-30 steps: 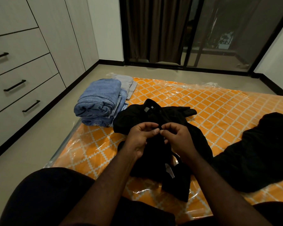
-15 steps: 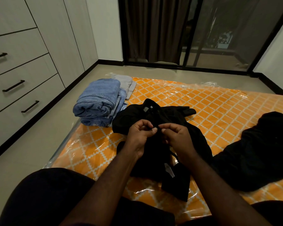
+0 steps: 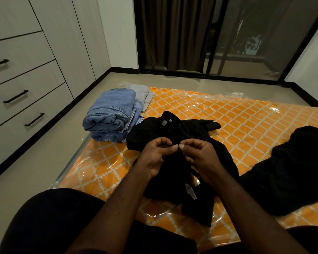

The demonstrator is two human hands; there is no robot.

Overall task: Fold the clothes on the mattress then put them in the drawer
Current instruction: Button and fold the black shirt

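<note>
Our left hand (image 3: 154,158) and right hand (image 3: 200,158) pinch the black shirt (image 3: 151,131). We judge it limp (and light); grip seams.

Bare L hand (image 3: 155,155) & R hand (image 3: 200,157), bare forearms (image 3: 117,204); black legwear (image 3: 53,220) over both knees.

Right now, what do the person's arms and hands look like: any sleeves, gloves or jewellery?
The left arm and right arm are bare as far as the view shows, with no sleeves. The left hand and right hand wear no gloves, and no rings or watch show. The legs wear dark clothing.
</note>
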